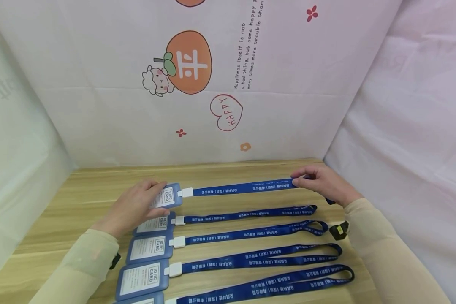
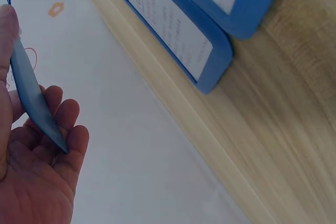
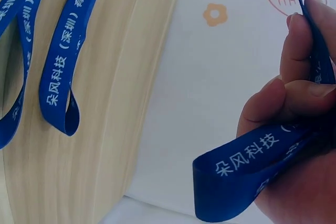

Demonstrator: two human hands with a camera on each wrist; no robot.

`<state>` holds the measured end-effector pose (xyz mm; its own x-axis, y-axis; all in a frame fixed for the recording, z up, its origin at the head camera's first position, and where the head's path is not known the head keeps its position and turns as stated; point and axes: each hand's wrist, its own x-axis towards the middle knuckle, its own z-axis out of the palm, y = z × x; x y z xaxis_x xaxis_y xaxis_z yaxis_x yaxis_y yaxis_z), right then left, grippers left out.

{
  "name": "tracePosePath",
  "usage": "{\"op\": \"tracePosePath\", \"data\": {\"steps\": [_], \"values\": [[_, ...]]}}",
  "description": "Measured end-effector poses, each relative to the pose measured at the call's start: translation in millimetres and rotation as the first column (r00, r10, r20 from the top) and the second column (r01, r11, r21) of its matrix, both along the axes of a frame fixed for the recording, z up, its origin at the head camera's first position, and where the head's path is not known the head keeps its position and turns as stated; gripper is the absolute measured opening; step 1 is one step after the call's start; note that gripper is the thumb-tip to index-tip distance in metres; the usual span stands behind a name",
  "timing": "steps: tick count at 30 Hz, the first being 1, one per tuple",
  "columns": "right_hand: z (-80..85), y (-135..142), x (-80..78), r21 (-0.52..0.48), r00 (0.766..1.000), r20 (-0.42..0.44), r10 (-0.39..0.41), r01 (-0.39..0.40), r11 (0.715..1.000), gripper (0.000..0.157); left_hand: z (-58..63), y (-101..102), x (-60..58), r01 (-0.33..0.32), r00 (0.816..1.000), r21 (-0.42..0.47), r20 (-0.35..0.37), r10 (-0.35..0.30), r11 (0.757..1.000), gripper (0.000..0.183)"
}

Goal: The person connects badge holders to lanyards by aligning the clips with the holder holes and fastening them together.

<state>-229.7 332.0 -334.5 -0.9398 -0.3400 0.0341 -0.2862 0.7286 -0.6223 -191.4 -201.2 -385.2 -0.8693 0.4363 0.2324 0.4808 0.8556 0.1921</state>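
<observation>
My left hand [image 1: 134, 207] grips a blue-framed ID card holder [image 1: 172, 195] with a white card face, fingers on one side and thumb on the other. In the left wrist view, the holder [image 2: 35, 98] appears edge-on, raised off the table. A white clip [image 1: 188, 192] joins it to a blue lanyard [image 1: 243, 187] with white lettering. The strap is drawn out straight to my right hand [image 1: 324, 183], which pinches it near its far end between thumb and fingers. Past those fingers, the strap's end loop [image 3: 231, 182] hangs free in the right wrist view.
Several similar card holders [image 1: 149, 247] lie in a column at the left of the wooden table [image 1: 61, 236], close together or overlapping. Their blue lanyards [image 1: 228, 263] stretch rightward in rows. White printed cloth [image 1: 281, 118] stands behind the table, with more cloth at both sides.
</observation>
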Motion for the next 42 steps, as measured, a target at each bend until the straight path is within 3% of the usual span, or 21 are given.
{"op": "tracePosePath", "data": {"steps": [16, 22, 42], "values": [[-19.6, 4.4, -9.6, 0.096, 0.995, -0.098, 0.003, 0.007, 0.995, 0.023, -14.3, -5.8, -5.8, -0.037, 0.997, -0.026, 0.060, 0.039, 0.999, 0.076], [-26.8, 0.7, -12.7, 0.193, 0.995, -0.099, -0.034, 0.052, 0.980, 0.027, -18.2, -4.5, -9.4, -0.057, 0.993, -0.034, 0.098, 0.060, 0.998, 0.074], [-44.2, -22.1, -25.8, 0.256, 0.996, -0.070, -0.056, 0.072, 0.964, 0.029, -33.0, -1.2, -37.7, -0.131, 0.957, -0.088, 0.247, 0.149, 0.987, 0.072]]}}
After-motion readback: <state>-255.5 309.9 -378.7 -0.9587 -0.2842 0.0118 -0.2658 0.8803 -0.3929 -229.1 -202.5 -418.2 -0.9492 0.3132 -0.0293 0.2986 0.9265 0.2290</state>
